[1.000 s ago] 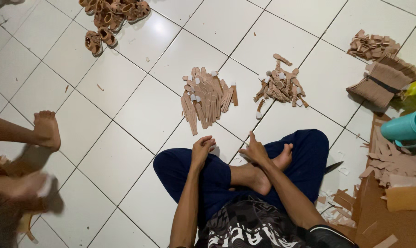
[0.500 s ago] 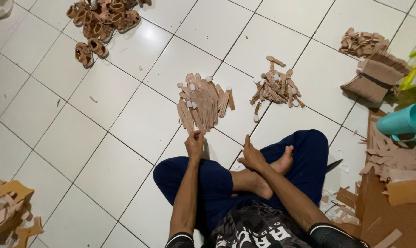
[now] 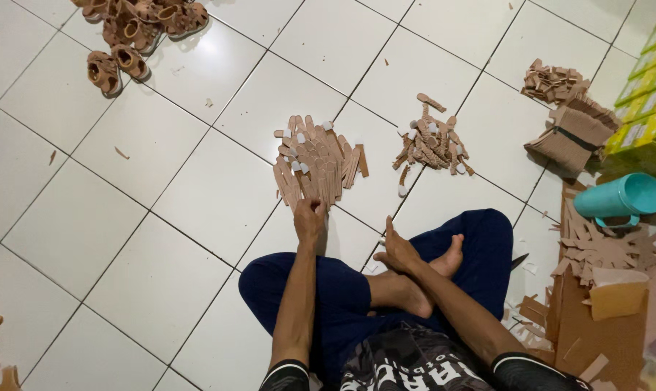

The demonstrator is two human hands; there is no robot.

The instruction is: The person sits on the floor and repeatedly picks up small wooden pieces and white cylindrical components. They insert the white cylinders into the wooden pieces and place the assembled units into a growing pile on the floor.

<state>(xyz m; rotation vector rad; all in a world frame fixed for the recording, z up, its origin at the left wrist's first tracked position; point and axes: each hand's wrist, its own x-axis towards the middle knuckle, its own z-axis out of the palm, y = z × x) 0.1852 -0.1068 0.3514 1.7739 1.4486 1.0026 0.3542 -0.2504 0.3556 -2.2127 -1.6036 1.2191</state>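
Person sits cross-legged on white tiled floor, head cam looking down.

Flat tan strips, long thin leather-like pieces in a fanned pile, lie at approx 12 o'clock from left hand, right at its fingertips. Strips' long axes run mostly 12–6, i.e. in line w/ the forearm, near ends pointing at the person. Left hand is the nearer one by far: fingers curled in, closed onto the near end of the pile; looks pinched on a strip or two but can't tell exactly how many, or if anything is lifted.

Right hand rests low by the crossed bare feet, fingers loosely together, holding nothing visible. Second heap of short tan strap pieces w/ pale tips sits at approx 1 o'clock from it, well apart.

Also: brown small sandals at 11 o'clock far off; teal plastic cup on its side at 3 o'clock, among cardboard-coloured offcuts.
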